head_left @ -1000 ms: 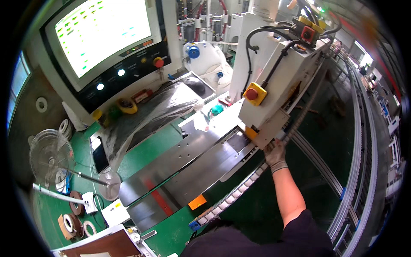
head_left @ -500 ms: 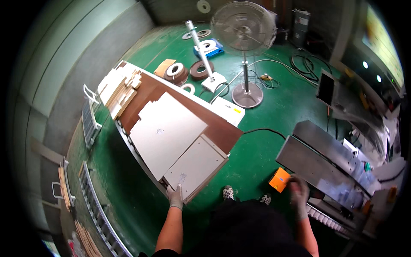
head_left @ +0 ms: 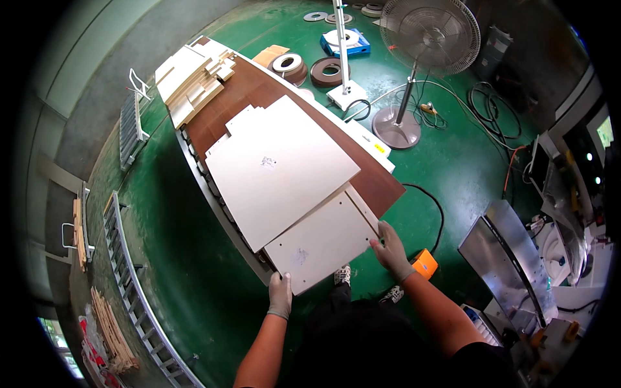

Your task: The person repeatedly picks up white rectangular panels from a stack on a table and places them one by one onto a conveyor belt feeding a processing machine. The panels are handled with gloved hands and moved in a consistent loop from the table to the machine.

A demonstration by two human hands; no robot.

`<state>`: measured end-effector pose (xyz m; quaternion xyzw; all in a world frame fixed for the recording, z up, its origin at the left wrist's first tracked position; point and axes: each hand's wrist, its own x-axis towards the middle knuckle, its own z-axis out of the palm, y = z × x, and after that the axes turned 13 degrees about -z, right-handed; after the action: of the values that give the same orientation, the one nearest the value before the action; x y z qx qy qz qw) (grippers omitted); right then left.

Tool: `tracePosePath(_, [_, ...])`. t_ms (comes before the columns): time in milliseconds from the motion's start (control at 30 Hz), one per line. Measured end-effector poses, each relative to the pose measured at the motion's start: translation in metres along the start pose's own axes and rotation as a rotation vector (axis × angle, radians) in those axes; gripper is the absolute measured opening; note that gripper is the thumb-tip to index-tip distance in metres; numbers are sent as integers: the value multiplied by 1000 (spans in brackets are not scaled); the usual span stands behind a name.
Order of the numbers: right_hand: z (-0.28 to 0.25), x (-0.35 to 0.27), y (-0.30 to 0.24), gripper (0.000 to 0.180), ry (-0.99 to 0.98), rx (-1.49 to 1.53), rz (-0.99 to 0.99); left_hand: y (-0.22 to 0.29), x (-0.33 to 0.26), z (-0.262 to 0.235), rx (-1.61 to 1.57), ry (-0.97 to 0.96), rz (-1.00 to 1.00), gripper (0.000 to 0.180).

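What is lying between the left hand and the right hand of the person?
In the head view, the smaller white panel lies between the left hand and the right hand; both hold its edges.

Got a wire-cage pedestal fan [head_left: 432,37] standing on a glossy green floor [head_left: 469,171]. Just left of the fan there's a white post [head_left: 342,55], then a blue box [head_left: 359,50] and a brown edging roll [head_left: 317,72]. Grey canister [head_left: 495,49] to its right. Way off left of it: ladder-like metal frame [head_left: 134,284], thin wood strips [head_left: 115,331].
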<state>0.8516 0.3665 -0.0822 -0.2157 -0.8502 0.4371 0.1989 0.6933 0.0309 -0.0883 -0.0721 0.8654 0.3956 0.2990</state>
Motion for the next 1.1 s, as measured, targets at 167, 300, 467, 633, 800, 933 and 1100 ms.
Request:
tracePosePath(167, [2,-60,-3,43,56,189,226,-32,-23,-12,-362,-218,-138,33])
tracePosePath(300, [-5,-79,-25,36,60,668,530,-36,-52,-4,-412,15,-60,37])
tracePosePath(467, [-74,-112,-54,42,160,761,407,-8,-51,4,-162,7,190,43])
tracePosePath(633, [-144,-198,-56,31,759,1000,446,100,-61,95,-366,-519,355,44])
tracePosePath(800, [-208,-285,-45,37,1350,726,230,170,-111,218,247,-735,800,40])
tracePosePath(933, [-236,-371,14,37,1755,685,198,193,-217,298,308,-973,888,38])
tracePosePath(1100, [-260,-412,21,34,1958,1004,-184,175,-258,402,321,-1061,1486,39])
